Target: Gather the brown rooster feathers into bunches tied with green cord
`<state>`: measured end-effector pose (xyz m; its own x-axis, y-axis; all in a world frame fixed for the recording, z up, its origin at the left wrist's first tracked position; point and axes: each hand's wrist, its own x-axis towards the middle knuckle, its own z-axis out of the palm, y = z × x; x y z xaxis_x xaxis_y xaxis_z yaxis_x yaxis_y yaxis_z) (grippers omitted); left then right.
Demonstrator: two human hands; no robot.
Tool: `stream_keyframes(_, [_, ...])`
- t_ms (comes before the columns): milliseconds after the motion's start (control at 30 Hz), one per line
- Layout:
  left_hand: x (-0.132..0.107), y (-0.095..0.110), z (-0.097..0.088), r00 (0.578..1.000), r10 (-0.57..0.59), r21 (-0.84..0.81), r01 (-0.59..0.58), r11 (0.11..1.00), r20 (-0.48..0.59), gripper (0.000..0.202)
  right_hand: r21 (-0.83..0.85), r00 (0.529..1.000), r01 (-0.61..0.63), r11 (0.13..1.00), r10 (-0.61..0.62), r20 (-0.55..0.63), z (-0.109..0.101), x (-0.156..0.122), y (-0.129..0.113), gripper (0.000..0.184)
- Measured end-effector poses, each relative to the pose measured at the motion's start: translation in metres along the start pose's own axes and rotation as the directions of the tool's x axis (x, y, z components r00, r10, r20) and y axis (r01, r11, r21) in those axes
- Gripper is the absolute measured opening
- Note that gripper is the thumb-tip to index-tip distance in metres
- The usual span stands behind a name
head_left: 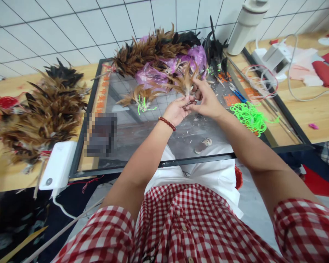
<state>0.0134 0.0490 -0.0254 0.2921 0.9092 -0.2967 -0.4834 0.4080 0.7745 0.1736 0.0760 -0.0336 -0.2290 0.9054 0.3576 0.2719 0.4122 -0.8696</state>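
Brown feathers (184,83) fan upward in a small bunch at my hands, over the glass panel (153,135). My left hand (178,109), with a beaded bracelet (167,123) at the wrist, is closed around the base of this bunch. Close against it, my right hand (205,96) has its fingers curled in a pinch at the bunch's right side; any small thing between those fingertips is too small to make out. Left of my hands lies another brown feather bunch (139,96) with bright green string (143,106) across its base.
Behind are a long feather bundle (150,47), purple plastic bags (153,76) and black feathers (215,51). To the right lie blue-handled snips (239,94) and a green string pile (249,117). A power bank (57,164) and a large feather heap (44,109) are left; a white bottle (246,27) stands back right.
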Motion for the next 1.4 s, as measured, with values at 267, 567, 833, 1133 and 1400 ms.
stream_keyframes(267, [-0.003, -0.003, 0.005, 0.998, 0.022, -0.007, -0.023, 1.0, -0.051, 0.013, -0.124, 0.985, 0.049, 0.991, -0.068, -0.157, 0.005, -0.003, -0.001, 0.09])
stream_keyframes(567, [0.006, -0.006, 0.006, 0.932, 0.181, 0.037, -0.178, 0.983, -0.314, 0.019, -0.103, 0.923, -0.003, 0.995, -0.037, -0.382, -0.044, 0.017, 0.026, 0.044])
stream_keyframes(833, [0.01, -0.006, 0.005, 0.923, 0.192, 0.036, -0.191, 0.981, -0.334, 0.02, -0.459, 0.944, -0.208, 0.864, 0.054, -0.326, -0.075, 0.011, 0.043, 0.029])
stream_keyframes(1133, [0.009, -0.006, 0.005, 0.933, 0.174, 0.031, -0.173, 0.984, -0.315, 0.024, -0.483, 0.996, -0.084, 0.872, 0.067, -0.051, -0.087, 0.008, 0.035, 0.012])
stream_keyframes(1400, [0.002, -0.005, 0.008, 0.947, 0.171, 0.061, -0.16, 0.985, -0.27, 0.01, 0.296, 0.958, -0.28, 0.913, 0.287, 0.019, -0.033, 0.009, 0.006, 0.029])
